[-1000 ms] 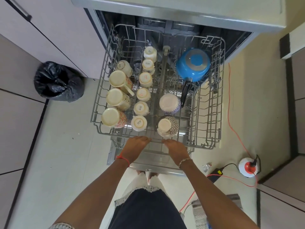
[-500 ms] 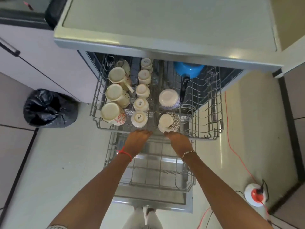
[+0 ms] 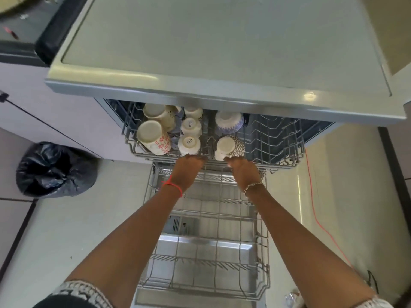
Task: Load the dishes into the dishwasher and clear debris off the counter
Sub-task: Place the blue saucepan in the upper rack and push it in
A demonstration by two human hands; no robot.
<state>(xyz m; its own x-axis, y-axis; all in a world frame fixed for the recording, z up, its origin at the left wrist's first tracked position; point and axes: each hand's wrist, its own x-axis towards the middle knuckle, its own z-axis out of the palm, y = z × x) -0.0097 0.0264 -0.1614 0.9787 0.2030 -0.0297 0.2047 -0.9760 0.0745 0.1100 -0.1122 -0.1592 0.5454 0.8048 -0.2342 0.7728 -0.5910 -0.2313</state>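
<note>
The dishwasher's upper rack [image 3: 279, 163] sticks partly out from under the dishwasher's top [image 3: 200, 52]. It holds upside-down cream mugs [image 3: 153, 138], small white cups [image 3: 189, 144] and two patterned bowls [image 3: 230, 146]. My left hand [image 3: 188, 172] and my right hand [image 3: 242, 172] both grip the rack's front rail, knuckles up, fingertips hidden behind the wire. Below my arms the lower rack [image 3: 209, 258] is pulled out over the open door and has no dishes in it.
A full black rubbish bag [image 3: 53, 170] sits on the floor at the left, against the cabinets. An orange cable [image 3: 320, 223] runs along the floor at the right. The dark counter edge [image 3: 51, 30] shows at the top left.
The upper rack has slid back into the dishwasher with both hands on its front rail. The blue pot and the rear cups are now hidden under the top.
</note>
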